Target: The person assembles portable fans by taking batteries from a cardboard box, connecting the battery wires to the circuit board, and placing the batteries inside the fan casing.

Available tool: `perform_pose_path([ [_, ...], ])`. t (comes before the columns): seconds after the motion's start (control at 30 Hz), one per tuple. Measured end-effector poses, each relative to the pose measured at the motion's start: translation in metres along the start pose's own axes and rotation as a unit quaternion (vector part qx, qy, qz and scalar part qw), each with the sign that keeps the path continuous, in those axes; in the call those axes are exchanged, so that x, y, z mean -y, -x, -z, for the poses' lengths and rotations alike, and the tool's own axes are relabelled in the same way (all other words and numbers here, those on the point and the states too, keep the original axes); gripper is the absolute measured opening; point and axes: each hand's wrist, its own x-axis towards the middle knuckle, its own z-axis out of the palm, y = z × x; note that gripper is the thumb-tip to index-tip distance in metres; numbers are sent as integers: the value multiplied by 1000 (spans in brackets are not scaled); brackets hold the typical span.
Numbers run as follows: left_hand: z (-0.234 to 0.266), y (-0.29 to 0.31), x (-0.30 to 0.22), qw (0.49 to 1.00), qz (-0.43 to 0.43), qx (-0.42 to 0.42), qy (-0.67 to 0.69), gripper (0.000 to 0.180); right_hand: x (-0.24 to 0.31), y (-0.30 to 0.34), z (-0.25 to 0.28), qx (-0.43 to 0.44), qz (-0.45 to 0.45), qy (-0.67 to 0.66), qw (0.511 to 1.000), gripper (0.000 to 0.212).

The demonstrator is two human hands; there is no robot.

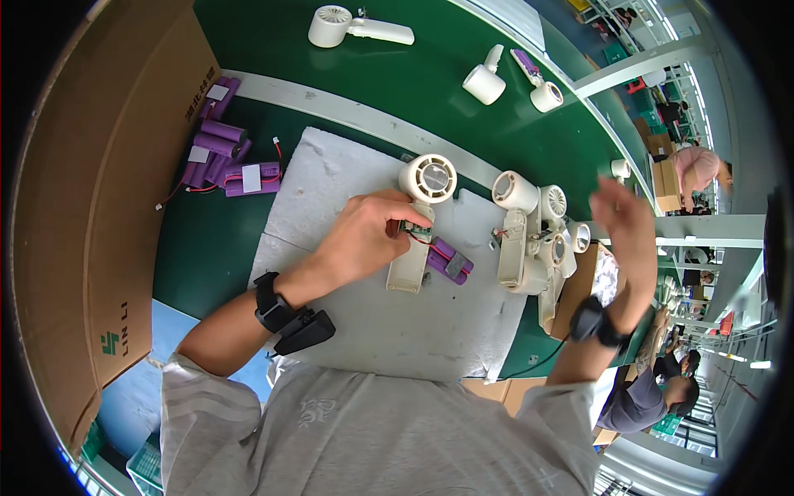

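A white handheld fan (407, 277) with its handle shell opened lies on the pale foam sheet (308, 215). My left hand (364, 231) pinches a small green circuit board (422, 224) at the top of that handle, just below the round fan head. A red wire runs from the board to a purple battery pack (452, 261), which rests on the foam to the right of the handle. Raised at the far right, my right hand (622, 207) is over the bench edge, apart from the fan. Its fingers are smeared by motion, so a grip cannot be made out.
Several purple battery packs (222, 153) lie at the left beside a tall cardboard box (107, 190). More white fan bodies (514, 192) cluster right of the foam. Other fans (331, 27) lie across the green bench (273, 50). People work farther right.
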Motion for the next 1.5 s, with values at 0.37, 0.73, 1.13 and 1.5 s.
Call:
perform_pose_path([
  [0.37, -4, -2, 0, 998, -58, 17, -14, 34, -41, -299, -130, 20, -22, 91, 995, 57],
  [0.73, 1, 0, 2, 999, -37, 19, 8, 35, 59, -254, -156, 158, 213, -23, 964, 33],
  [1.13, 1, -1, 1, 999, -52, 12, 10, 36, 126, -238, -186, 52, 298, -32, 953, 58],
  [1.5, -1, 1, 3, 997, -68, 19, 10, 36, 165, -168, -168, 173, 318, 88, 928, 49],
])
